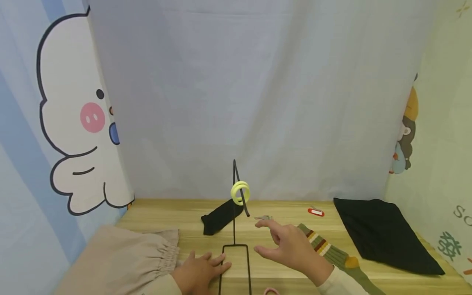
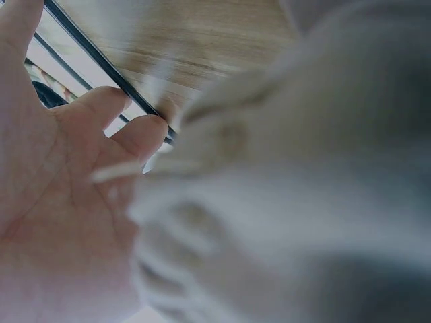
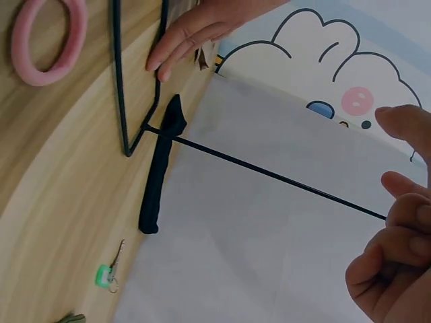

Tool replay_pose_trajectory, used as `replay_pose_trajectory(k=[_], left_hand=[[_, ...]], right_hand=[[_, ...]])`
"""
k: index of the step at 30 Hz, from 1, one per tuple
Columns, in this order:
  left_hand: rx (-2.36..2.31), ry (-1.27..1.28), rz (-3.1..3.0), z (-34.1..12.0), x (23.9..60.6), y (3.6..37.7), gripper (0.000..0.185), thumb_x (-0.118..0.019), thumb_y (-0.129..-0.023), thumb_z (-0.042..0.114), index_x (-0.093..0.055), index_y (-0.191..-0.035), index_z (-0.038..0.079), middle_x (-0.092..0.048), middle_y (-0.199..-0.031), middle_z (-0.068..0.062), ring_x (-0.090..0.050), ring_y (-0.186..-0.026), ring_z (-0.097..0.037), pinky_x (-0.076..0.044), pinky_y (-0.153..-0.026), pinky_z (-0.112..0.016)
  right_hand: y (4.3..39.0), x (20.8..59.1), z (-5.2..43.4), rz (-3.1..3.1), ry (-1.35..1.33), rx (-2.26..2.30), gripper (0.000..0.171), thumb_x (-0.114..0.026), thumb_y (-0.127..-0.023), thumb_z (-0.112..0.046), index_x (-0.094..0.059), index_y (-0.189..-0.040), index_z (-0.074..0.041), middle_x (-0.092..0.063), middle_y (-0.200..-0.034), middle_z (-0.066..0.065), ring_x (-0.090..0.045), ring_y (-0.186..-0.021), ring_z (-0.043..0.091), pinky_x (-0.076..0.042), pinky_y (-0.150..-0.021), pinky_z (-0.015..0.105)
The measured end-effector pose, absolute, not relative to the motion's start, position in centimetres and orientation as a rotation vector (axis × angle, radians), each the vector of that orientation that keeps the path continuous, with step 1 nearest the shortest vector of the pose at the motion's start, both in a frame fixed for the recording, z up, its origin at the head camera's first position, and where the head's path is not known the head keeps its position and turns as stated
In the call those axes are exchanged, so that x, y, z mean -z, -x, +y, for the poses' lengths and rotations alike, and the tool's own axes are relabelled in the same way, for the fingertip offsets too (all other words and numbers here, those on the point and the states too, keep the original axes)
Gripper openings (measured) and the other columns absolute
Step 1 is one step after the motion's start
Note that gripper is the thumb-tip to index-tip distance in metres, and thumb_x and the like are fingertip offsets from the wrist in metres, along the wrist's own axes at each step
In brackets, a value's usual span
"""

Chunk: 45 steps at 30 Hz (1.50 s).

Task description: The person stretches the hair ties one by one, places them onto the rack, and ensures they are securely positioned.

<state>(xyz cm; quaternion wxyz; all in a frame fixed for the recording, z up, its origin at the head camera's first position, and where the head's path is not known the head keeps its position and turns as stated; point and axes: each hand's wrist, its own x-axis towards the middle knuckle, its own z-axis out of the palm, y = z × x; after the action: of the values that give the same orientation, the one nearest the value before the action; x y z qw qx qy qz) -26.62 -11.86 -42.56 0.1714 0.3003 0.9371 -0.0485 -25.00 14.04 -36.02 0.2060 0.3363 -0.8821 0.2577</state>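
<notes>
Your right hand [image 1: 289,248], the nearer, holds its grip apart and empty; the yellow rings [image 1: 233,195] hang up and left of it on the black stand [image 1: 234,229], its arm [image 1: 237,170] pointing your way. Your left hand [image 1: 200,271] spreads across the base [image 1: 234,245].

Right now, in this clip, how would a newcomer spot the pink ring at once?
On the wooden table, find the black wire stand. Just right of its base, at the head view's bottom edge, lies the pink ring. Unlike the yellow rings hung up on the stand, it is pink and rests on the table.
</notes>
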Motion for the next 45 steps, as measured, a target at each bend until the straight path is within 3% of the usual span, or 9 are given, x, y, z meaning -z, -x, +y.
replay_pose_trajectory(k=[6, 12, 17, 24, 31, 45], left_hand=[[0.143, -0.882, 2.678, -11.7, 42.7, 26.6, 0.076, -0.055, -0.074, 0.071, -0.031, -0.141, 0.045, -0.031, -0.148, 0.015, -0.039, -0.133, -0.025, -0.033, -0.096, -0.065], [0.115, -0.873, 2.667, -11.7, 42.5, 26.5, 0.076, -0.056, -0.074, 0.07, -0.031, -0.141, 0.045, -0.031, -0.148, 0.015, -0.039, -0.133, -0.025, -0.032, -0.096, -0.065], [0.099, -0.883, 2.658, -11.7, 42.4, 26.5, 0.076, -0.057, -0.075, 0.069, -0.03, -0.142, 0.044, -0.03, -0.149, 0.015, -0.038, -0.134, -0.026, -0.031, -0.096, -0.066], [0.095, -0.887, 2.64, -11.9, 42.5, 26.7, 0.076, -0.058, -0.075, 0.067, -0.028, -0.142, 0.044, -0.027, -0.15, 0.015, -0.037, -0.134, -0.027, -0.031, -0.096, -0.066], [0.088, -0.876, 2.625, -12.0, 42.6, 26.9, 0.076, -0.058, -0.075, 0.067, -0.028, -0.142, 0.045, -0.027, -0.15, 0.016, -0.036, -0.134, -0.027, -0.029, -0.096, -0.068], [0.041, -0.877, 2.64, -12.2, 42.8, 26.6, 0.076, -0.058, -0.075, 0.067, -0.03, -0.142, 0.044, -0.029, -0.15, 0.014, -0.037, -0.134, -0.027, -0.03, -0.096, -0.067]], right_hand=[[24.8, 37.6, 15.1, -2.7, -1.0, -0.719, 0.032, -0.07, -0.08, -0.045, -0.063, -0.105, -0.025, -0.031, -0.051, -0.017, -0.022, -0.041, -0.003, -0.021, -0.039, 0.016], [25.0, 39.4, 15.6, -3.0, -1.075, -0.652, 0.036, -0.073, -0.077, -0.042, -0.067, -0.105, -0.022, -0.04, -0.053, -0.016, -0.031, -0.044, -0.001, -0.027, -0.041, 0.018], [24.8, 40.9, 15.8, -3.161, -1.134, -0.496, 0.028, -0.065, -0.085, -0.041, -0.067, -0.108, -0.025, -0.044, -0.053, -0.013, -0.034, -0.045, 0.001, -0.033, -0.045, 0.02], [24.6, 42.1, 16.2, -3.2, -1.139, -0.481, 0.017, -0.06, -0.089, -0.039, -0.069, -0.094, -0.026, -0.063, -0.078, -0.017, -0.049, -0.06, -0.003, -0.043, -0.056, 0.022], [24.5, 42.5, 16.1, -3.179, -1.157, -0.53, 0.018, -0.059, -0.088, -0.041, -0.069, -0.085, -0.026, -0.057, -0.066, -0.019, -0.041, -0.052, -0.001, -0.04, -0.052, 0.019], [23.8, 41.2, 15.4, -3.139, -1.149, -0.747, 0.031, -0.046, -0.092, -0.048, -0.067, -0.094, -0.025, -0.042, -0.05, -0.012, -0.036, -0.042, 0.002, -0.036, -0.045, 0.02]])
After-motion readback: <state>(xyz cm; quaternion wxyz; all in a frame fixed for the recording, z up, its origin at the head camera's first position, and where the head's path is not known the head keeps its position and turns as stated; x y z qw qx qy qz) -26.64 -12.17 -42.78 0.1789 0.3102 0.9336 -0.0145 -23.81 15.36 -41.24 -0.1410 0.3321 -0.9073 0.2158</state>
